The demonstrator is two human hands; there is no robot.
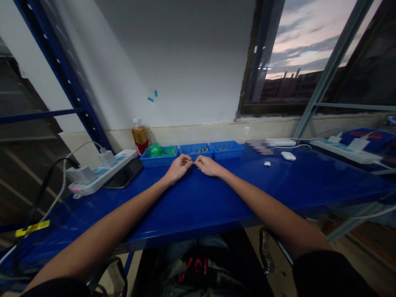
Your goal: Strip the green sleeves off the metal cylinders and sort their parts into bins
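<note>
My left hand [180, 168] and my right hand [207, 166] meet above the blue tabletop [198, 198], fingertips almost touching. Both pinch with thumb and fingers. Something tiny seems to sit between them, too small to name. Just behind my hands stands the middle blue tray [185, 147], with small metal parts [203, 150] that look like nuts or similar hardware. To its left, another blue tray [157, 161] holds crumpled green plastic [156, 150]. The right blue tray [229, 154] has a few small metal pieces [223, 149] in it.
A bottle of amber drink [140, 135] stands behind the left tray. Further left lie a dark phone [123, 173] and a power strip [102, 175] with chargers. To the right are a white earbud case [288, 156], a small white item [267, 163] and another power strip [346, 152].
</note>
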